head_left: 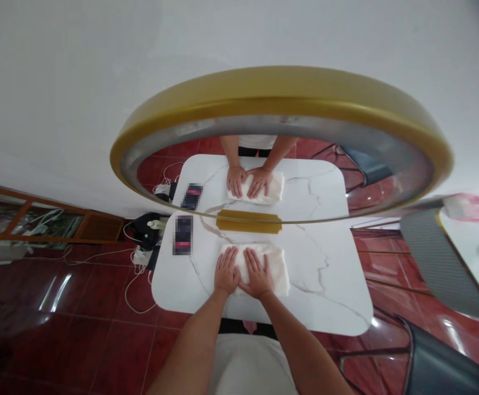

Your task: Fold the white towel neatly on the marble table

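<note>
A folded white cloth [279, 270] lies on a white marble-patterned table [325, 307] in front of me. Flat on its left part rests my left hand [226, 272], fingers stretched forward. My right hand [258, 274] presses flat near the cloth's middle, its fingers spread. The two thumbs nearly meet between the hands. Parts of the cloth under both palms are hidden. Both hands and the cloth also show as reflections in the mirror.
A gold-rimmed round mirror [284, 88] stands at the table's back on a gold base [247, 221]. A blurred-out dark object [183, 236] lies at the back left. Cables and a black item [147, 229] sit left of the table; a dark chair [445, 356] stands at right.
</note>
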A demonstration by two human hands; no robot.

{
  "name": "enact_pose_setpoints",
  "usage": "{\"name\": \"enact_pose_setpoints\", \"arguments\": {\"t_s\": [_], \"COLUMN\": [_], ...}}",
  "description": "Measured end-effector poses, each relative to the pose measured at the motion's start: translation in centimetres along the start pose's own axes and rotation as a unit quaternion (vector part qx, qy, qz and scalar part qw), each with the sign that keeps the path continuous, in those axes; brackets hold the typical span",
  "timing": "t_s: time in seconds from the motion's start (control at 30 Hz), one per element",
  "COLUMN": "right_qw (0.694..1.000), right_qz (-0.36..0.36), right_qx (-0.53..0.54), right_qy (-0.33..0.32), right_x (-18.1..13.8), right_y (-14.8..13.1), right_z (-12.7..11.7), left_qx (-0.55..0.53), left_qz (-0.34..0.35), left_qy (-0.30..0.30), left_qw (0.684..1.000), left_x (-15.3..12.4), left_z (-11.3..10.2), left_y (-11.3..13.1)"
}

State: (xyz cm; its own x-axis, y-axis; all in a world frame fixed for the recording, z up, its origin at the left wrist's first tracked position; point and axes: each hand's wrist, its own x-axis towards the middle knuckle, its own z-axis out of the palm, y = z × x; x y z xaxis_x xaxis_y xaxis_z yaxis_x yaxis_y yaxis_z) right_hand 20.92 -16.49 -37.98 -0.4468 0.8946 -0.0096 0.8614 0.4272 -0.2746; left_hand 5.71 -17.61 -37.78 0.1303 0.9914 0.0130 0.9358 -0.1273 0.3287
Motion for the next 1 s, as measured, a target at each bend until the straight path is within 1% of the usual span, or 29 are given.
{"name": "enact_pose_setpoints", "arguments": {"t_s": [0.27, 0.5, 0.7, 0.87, 1.0], "right_qw": [1.000, 0.999, 0.999, 0.999, 0.998], "right_qz": [0.019, 0.032, 0.027, 0.017, 0.038], "right_qx": [-0.007, -0.009, -0.016, -0.020, -0.022], "right_qy": [0.010, 0.020, 0.026, 0.023, 0.034], "right_x": [2.4, 4.3, 4.5, 4.2, 3.6], "right_y": [0.2, 0.5, 0.7, 0.8, 1.3], "right_z": [-0.1, 0.1, 0.0, -0.6, -1.1], "left_qx": [-0.012, -0.023, -0.033, -0.031, -0.033], "left_qz": [0.014, 0.019, 0.023, 0.023, 0.026], "left_qy": [-0.004, 0.010, 0.010, 0.019, 0.026], "left_qw": [1.000, 1.000, 0.999, 0.999, 0.999], "left_x": [2.9, 5.1, 5.3, 5.1, 5.0], "left_z": [-0.5, -0.7, -0.7, -0.8, -0.8], "left_y": [-0.9, -1.5, -1.6, -1.5, -1.4]}}
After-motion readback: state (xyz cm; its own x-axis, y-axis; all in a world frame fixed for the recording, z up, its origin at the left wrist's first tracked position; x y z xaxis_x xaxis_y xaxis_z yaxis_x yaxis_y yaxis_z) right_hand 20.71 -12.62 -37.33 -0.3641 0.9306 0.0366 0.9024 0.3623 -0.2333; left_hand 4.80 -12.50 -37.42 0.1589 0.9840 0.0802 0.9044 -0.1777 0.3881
